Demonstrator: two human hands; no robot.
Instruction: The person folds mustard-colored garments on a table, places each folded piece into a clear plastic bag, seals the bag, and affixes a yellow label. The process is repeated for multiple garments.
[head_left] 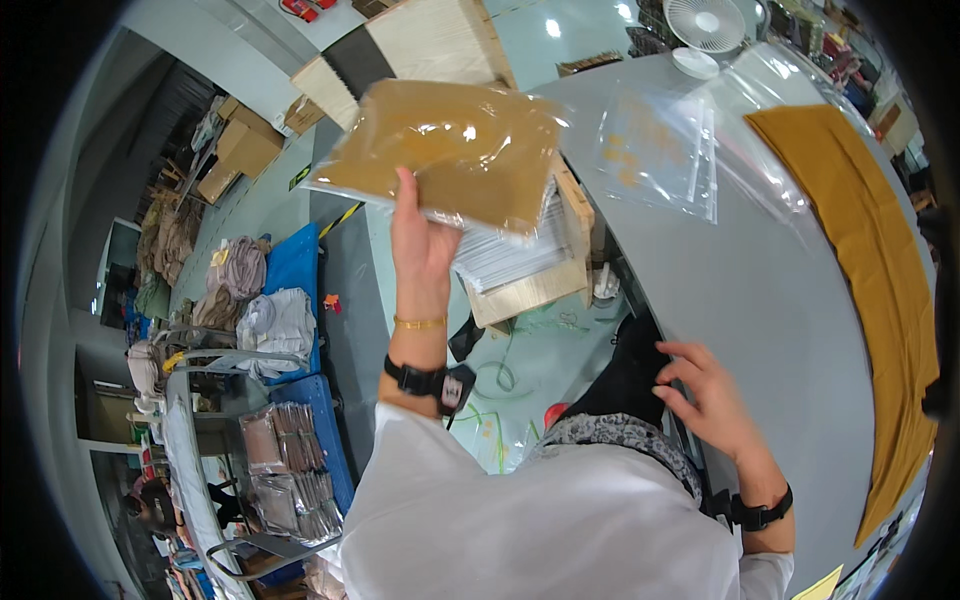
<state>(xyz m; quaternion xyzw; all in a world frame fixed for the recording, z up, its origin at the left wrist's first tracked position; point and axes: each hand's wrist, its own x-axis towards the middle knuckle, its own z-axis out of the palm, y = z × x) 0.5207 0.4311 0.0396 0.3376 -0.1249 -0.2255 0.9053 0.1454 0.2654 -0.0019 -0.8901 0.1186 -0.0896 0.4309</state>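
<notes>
My left hand [420,240] grips the near edge of a clear plastic bag with folded mustard-brown cloth [450,150] inside, thumb on top. The bag is held out over an open wooden box [530,300], which holds a stack of pale, thin-edged packages [520,255]. My right hand [705,395] hovers at the near edge of the grey table [740,300], fingers apart and slightly curled, with nothing in it. On the table lie clear plastic bags [655,150] with small orange marks. A long folded strip of mustard cloth [850,270] runs along the table's right side.
A white fan [705,25] stands at the table's far end, by more clear plastic sheeting [770,95]. To the left, blue carts [293,265] carry piled garments and packed bags [290,470]. Cardboard boxes [245,145] sit farther back. Green strapping [497,380] lies on the floor.
</notes>
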